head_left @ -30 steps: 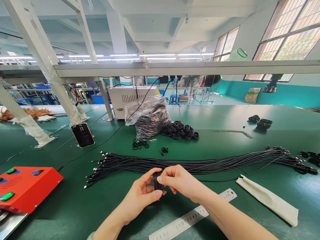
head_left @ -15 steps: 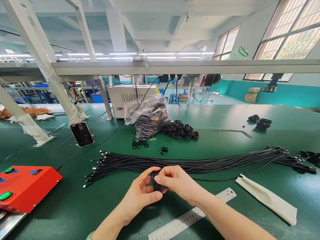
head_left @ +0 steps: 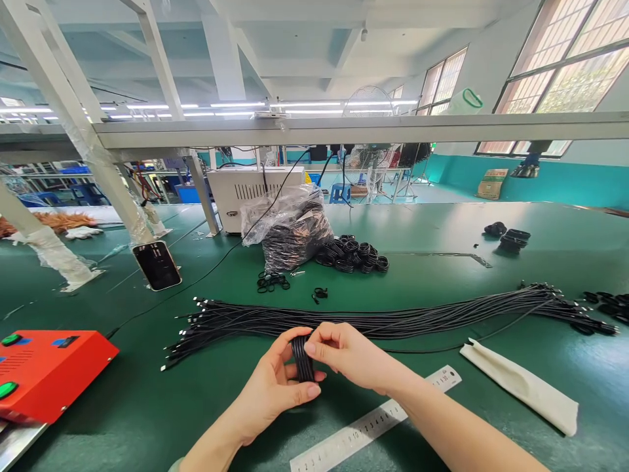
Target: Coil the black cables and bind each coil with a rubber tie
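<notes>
Coiled black cable (head_left: 302, 360) | left hand (head_left: 268, 388): grip closed around it | right hand (head_left: 346, 354): fingertips pinch its edge | risk: loops may spring open if either slackens

This is looking like a factory workshop. A long green workbench (head_left: 432, 229) is stretching across the room, with a metal frame (head_left: 314, 133) standing over it. A bundle of black cables (head_left: 354, 321) is lying on the bench, and coiled cables (head_left: 351, 254) are sitting in a pile beside a plastic bag (head_left: 292, 233). A red machine (head_left: 59, 373) with green buttons is standing at the left, and a metal ruler (head_left: 376, 419) is resting near the front. Behind, strip lights (head_left: 299, 105) are glowing, a large fan (head_left: 371, 160) is standing, and barred windows (head_left: 570, 65) are letting in daylight.
</notes>
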`<state>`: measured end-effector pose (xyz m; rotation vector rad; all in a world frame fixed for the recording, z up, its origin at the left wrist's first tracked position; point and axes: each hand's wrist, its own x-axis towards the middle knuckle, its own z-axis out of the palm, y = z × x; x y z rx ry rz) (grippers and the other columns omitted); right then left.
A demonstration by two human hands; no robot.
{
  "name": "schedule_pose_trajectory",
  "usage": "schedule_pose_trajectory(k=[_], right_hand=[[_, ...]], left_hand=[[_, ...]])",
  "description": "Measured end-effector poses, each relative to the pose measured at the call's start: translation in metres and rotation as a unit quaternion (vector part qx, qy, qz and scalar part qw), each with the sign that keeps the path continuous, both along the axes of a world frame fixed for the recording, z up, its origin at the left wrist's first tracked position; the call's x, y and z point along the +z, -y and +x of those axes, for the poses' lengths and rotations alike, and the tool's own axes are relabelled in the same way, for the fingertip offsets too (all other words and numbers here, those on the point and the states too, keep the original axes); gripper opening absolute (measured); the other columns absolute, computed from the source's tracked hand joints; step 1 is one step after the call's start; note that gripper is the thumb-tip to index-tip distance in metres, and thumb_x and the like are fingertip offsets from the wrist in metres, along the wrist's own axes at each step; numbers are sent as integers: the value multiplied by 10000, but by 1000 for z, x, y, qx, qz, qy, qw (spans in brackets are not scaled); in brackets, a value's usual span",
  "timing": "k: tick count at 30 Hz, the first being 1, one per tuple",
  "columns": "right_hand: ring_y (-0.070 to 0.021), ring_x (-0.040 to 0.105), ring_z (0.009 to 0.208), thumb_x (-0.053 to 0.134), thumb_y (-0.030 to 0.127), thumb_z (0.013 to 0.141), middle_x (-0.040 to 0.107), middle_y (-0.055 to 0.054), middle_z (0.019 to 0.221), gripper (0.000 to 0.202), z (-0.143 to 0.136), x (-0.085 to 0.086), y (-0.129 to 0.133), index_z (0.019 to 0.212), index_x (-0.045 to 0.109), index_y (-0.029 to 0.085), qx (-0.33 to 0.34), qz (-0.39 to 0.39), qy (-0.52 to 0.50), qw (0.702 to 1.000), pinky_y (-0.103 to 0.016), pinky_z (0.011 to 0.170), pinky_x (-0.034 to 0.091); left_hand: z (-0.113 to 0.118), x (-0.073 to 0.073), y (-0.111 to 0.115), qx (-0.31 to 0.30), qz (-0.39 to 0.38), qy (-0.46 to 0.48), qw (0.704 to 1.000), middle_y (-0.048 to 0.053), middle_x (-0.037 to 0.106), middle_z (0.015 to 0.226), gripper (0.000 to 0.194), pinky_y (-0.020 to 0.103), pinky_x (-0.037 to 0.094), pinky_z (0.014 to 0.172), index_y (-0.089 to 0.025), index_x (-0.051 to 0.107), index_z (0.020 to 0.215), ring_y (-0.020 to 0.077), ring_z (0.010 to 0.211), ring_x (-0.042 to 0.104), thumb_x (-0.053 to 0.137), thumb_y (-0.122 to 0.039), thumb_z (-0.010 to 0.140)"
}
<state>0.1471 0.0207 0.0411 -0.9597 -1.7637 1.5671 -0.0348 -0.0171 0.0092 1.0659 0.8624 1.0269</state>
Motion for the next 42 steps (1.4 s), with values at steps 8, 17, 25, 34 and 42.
schedule_pose_trajectory(k=[8, 17, 25, 34, 42], right_hand=[[-311, 331, 1330, 889, 402, 490, 358, -119, 1463, 1054, 5, -3, 2, 1399, 376, 263, 15, 239, 119, 964, -429, 1013, 375], [-317, 375, 1325, 816, 254, 545, 534, -92, 1370, 751, -6, -4, 3, 1242, 537, 225, 12, 380, 166, 910, -466, 1074, 235], [-270, 521, 1137, 786, 227, 614, 503, -101, 1322, 820, -15, -13, 17, 1337, 403, 285, -41, 254, 54, 965, -415, 883, 468], [-328, 486, 1125, 798, 277, 658, 578, -100, 1188, 682, -11, -10, 6, 1276, 510, 277, -103, 370, 190, 903, -518, 979, 338], [-294, 475, 1143, 883, 328, 545, 490, -88, 1248, 917, -2, -3, 9, 1331, 413, 282, -57, 208, 167, 962, -452, 946, 392]], left_hand=[[-4, 8, 0, -20, -24, 26, 999, 97, 688, 1089, 817, 411, 530, 869, -281, 452, 1348, 262, 933, 699, 841, -159, 640], [-3, 9, 2, -53, -16, 45, 997, 89, 653, 1165, 627, 351, 527, 837, -245, 604, 1196, 260, 976, 675, 860, -206, 625], [-8, 6, 0, -78, -14, 103, 992, 114, 728, 1023, 408, 315, 524, 802, -180, 654, 1168, 244, 926, 692, 732, -317, 791], [0, 0, -5, 89, -19, 26, 996, 93, 730, 1104, 525, 341, 547, 784, -236, 576, 1262, 232, 901, 699, 732, -367, 778], [5, -4, -3, 71, 7, 5, 997, 117, 693, 1156, 801, 448, 522, 886, -301, 447, 1363, 300, 956, 704, 828, -332, 660]])
